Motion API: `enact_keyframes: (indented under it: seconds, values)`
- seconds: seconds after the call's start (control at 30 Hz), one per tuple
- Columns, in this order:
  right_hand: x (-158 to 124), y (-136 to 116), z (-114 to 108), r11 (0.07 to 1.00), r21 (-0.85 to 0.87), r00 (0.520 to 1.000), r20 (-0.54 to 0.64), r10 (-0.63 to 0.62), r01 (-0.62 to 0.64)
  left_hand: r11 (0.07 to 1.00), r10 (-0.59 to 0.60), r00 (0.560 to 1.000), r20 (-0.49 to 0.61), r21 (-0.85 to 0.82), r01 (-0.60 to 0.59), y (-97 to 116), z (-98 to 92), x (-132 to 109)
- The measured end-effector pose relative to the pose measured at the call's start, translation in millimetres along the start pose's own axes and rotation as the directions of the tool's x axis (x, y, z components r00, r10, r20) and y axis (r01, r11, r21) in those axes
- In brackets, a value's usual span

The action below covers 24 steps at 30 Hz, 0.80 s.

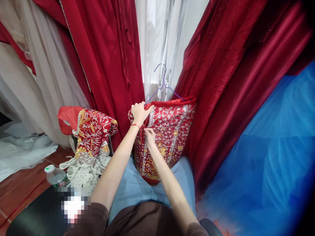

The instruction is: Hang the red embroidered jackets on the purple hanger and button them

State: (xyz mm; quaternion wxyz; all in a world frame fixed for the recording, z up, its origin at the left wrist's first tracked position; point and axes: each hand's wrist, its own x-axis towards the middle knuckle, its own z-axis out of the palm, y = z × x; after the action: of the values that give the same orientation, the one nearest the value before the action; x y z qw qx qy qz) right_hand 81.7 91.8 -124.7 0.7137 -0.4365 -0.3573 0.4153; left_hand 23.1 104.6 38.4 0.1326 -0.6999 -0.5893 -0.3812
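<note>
A red embroidered bodice point(169, 131) with silver and gold stitching rests upright against my lap. A purple hanger point(164, 82) rises out of its top. My left hand point(140, 114) grips the bodice's upper left edge, thumb stretched to the right and fingers folded over the rim. Just below, my right hand point(150, 136) is closed in a pinch against the front of the bodice. Beside its fingertips a thin red cord point(141, 134) hangs down. Whether the pinch holds that cord or something else is too small to tell.
Red curtain-like fabric point(108, 49) and glossy red cloth point(221, 65) hang ahead. Blue tulle point(278, 147) spreads at right. On the left are another embroidered red garment point(91, 131), a dotted white cloth point(82, 177), a plastic bottle point(55, 175) and a black seat point(31, 213).
</note>
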Motion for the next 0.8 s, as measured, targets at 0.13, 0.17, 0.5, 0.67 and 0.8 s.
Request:
enact_keyframes:
  seconds: [0.13,0.17,0.5,0.67,0.8]
  values:
    - [2,-4,5,1.000,-0.009,0.996,-0.086,-0.002,0.001,1.000,0.000,1.000,0.006,-0.009,0.000,1,-1.9,-1]
    - [2,-4,6,1.000,-0.012,0.995,-0.103,0.005,-0.007,1.000,-0.003,1.000,0.006,-0.008,0.003,1,-2.7,-1]
    - [-1,-16,-2,0.999,0.026,0.999,-0.031,0.020,-0.019,1.000,-0.010,1.000,-0.001,0.006,0.010,2,-0.2,-2]
    - [-4,-19,-5,0.999,0.047,1.000,0.017,-0.006,0.005,1.000,0.001,1.000,-0.006,0.001,-0.001,1,2.9,-2]
    - [-5,-23,-6,1.000,0.006,0.999,0.033,-0.022,0.022,1.000,0.006,1.000,-0.002,0.002,-0.006,1,2.1,-2]
